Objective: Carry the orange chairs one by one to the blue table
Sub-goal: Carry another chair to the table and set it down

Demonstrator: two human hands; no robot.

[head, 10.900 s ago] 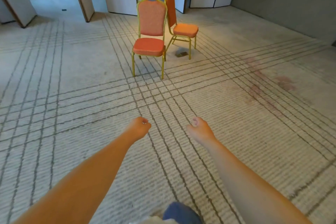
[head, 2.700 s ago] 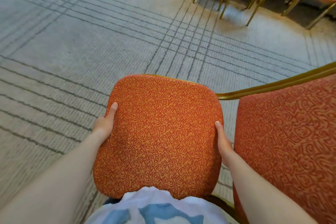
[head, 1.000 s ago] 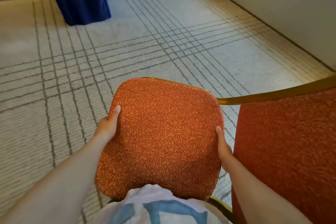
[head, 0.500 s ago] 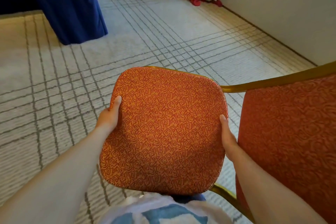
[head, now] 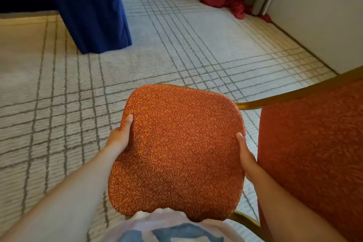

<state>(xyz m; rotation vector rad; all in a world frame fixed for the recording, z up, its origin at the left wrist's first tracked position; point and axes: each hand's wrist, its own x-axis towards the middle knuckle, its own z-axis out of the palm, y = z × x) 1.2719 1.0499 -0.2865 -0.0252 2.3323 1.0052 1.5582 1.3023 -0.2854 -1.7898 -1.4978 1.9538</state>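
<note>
An orange chair [head: 176, 147] is held up in the lower middle of the frame, close to a white and blue shirt [head: 167, 230]. Its seat is turned up toward the camera, and its back [head: 314, 153] is seen at the right edge. A gold frame [head: 284, 96] is seen between the seat and the back. The left side of the seat is gripped by the left hand [head: 119, 137], with the thumb laid on the top cloth. The right side is gripped by the right hand [head: 245, 157], with the thumb on the edge too. The other fingers are hidden under the seat. A blue counter [head: 88, 6] is seen in the upper left, well apart from the chair. A pale carpet [head: 176, 45] with grey lines is spread between them. A red cloth [head: 225, 2] is piled at the upper right, by a white wall [head: 324, 15].
</note>
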